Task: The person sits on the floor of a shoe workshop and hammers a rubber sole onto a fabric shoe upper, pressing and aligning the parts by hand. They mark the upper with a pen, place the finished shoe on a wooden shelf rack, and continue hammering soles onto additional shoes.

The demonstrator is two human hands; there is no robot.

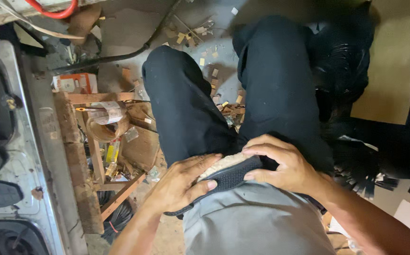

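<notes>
Black sole (pixel 231 175) half-hidden under hands

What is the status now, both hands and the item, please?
Left hand and right hand both grip the flat black textured rubber sole with pale top layer, over the lap. Nothing blocks it.

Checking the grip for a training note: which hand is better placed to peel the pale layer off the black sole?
Probably the right hand: its fingers rest on the pale layer, while the left hand clamps the black sole.

Dim, soft indoor light, slight blur
</notes>
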